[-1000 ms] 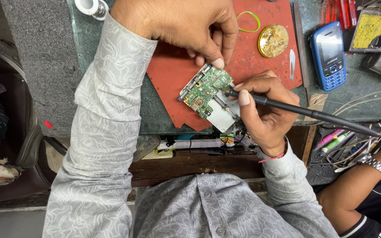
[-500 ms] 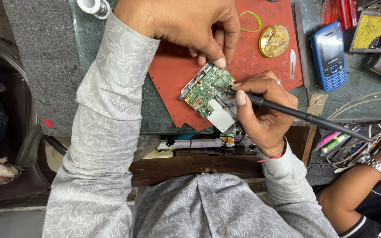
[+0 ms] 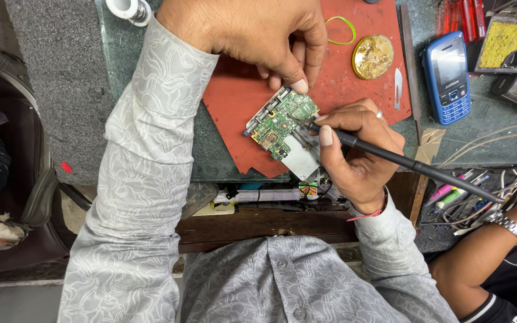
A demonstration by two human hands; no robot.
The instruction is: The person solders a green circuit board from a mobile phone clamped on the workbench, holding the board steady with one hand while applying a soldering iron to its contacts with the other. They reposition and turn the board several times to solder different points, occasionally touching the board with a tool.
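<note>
A small green circuit board [image 3: 282,127] with a metal shield lies tilted on a red mat [image 3: 240,101]. My left hand [image 3: 258,36] reaches in from the top and presses its fingertips on the board's upper edge. My right hand [image 3: 354,152] grips a thin black soldering iron [image 3: 408,162] like a pen. The iron's tip touches the board near its middle, and its handle runs off to the lower right.
On the mat lie a round brass tin [image 3: 373,57], a green rubber band [image 3: 339,30] and a small blade [image 3: 398,88]. A blue keypad phone [image 3: 447,76] and a yellow sponge tray [image 3: 501,43] sit right. Another person's forearm with a wristwatch [image 3: 507,226] is at lower right, among cables.
The board and both hands stay in nearly the same place. The iron's tip has shifted slightly on the board.
</note>
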